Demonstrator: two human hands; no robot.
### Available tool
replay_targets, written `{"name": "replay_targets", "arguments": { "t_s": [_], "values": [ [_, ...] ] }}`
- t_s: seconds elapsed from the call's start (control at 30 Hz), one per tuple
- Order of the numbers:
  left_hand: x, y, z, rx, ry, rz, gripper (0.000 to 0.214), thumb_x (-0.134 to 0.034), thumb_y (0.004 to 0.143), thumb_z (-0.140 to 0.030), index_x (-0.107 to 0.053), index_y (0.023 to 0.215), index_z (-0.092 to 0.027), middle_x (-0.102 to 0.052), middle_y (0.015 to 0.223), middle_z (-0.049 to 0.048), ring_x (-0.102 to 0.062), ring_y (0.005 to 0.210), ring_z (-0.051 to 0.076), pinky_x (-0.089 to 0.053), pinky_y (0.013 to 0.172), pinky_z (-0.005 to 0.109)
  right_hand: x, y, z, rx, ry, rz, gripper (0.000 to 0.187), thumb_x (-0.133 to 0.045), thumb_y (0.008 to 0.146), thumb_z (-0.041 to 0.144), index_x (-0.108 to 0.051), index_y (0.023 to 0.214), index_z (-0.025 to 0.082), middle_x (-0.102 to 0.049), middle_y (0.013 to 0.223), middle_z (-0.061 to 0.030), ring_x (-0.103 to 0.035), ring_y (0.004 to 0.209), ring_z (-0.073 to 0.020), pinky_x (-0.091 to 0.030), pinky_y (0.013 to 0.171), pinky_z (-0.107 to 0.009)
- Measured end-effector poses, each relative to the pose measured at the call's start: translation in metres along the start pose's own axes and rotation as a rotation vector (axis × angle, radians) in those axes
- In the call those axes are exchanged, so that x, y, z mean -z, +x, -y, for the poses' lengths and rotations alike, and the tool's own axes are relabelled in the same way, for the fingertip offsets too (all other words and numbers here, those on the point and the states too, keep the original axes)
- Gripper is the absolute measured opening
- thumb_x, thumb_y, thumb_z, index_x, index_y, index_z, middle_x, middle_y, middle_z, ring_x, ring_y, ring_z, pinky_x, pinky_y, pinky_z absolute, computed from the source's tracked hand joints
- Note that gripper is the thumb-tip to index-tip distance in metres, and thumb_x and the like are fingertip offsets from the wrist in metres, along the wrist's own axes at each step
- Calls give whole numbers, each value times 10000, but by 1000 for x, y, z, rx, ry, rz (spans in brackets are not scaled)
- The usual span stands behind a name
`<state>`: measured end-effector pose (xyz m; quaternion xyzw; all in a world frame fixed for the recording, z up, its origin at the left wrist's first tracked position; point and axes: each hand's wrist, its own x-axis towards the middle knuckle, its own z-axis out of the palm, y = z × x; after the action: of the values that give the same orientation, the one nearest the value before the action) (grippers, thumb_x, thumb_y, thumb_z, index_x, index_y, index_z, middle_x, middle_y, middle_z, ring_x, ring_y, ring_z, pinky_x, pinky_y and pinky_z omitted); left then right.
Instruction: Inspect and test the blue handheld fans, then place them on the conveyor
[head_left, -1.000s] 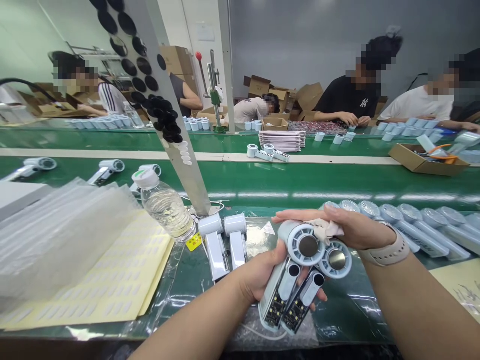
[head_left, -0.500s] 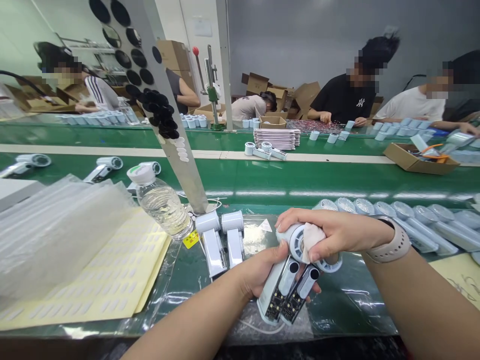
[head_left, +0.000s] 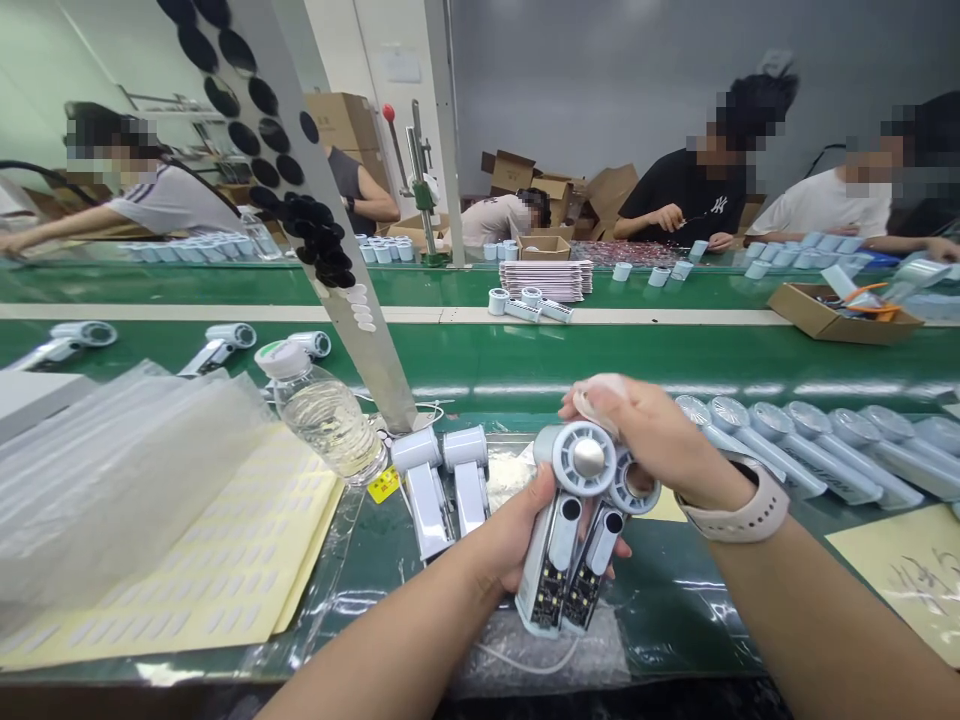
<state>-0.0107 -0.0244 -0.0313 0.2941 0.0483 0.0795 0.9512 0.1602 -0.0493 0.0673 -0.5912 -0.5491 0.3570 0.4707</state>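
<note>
Two handheld fans (head_left: 574, 540) stand side by side in the left hand (head_left: 517, 545), whose fingers are clenched round both handles from behind and below, so the pair is gripped as one block with the round heads up and facing the camera, open to the other hand. The right hand (head_left: 652, 440) sits just above and behind those heads, its fingers closed on a small white cloth (head_left: 600, 392) bunched at the fingertips; the hand touches the right-hand fan's head, partly covering it, while the left-hand head with its shiny centre disc is fully exposed. The exposed circuit boards at the handles' lower ends point down toward the worktop (head_left: 675, 590), clear of it. Just left of the gripping fingers lie two more fans (head_left: 442, 480) flat on the worktop, heads away from the person, and beyond them a water bottle (head_left: 322, 410) lies tilted on a yellow sticker sheet (head_left: 217, 560). To the right of the cloth-holding fingers a row of fans (head_left: 810, 450) lies close-packed, within easy reach. Other people work across the green conveyor (head_left: 600, 350), well apart.
</note>
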Motion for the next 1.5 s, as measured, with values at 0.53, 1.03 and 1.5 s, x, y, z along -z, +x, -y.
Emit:
{"name": "replay_targets", "arguments": {
  "t_s": [0.53, 1.03, 1.5],
  "values": [
    [-29, -9, -16, -547, 372, -275, 566, -755, 723, -613, -675, 1066, -169, -730, 931, 95, -694, 900, 273, -541, 827, 385, -43, -67, -47, -174, 664, -9, 398, -671, 875, 504, -657, 1206, 284, -691, 1220, -78, -658, 1024, -258, -544, 842, -399],
    [-45, -9, -37, -331, 86, -136, 299, -687, 791, -297, -681, 1060, -165, -754, 1084, 97, -684, 1082, 295, -530, 960, 431, -22, -97, -33, -199, 709, -85, 498, -889, 663, 452, -714, 1083, 248, -741, 1031, -76, -677, 951, -246, -560, 817, -354],
    [-31, -8, -33, -350, 228, -291, 466, -928, 587, -326, -641, 918, -167, -632, 799, -1, -658, 728, 145, -561, 705, 268, -32, -90, -31, -340, 1073, -133, 372, -726, 787, 514, -755, 979, 197, -650, 764, -34, -579, 659, -153, -527, 614, -273]
  ]
}}
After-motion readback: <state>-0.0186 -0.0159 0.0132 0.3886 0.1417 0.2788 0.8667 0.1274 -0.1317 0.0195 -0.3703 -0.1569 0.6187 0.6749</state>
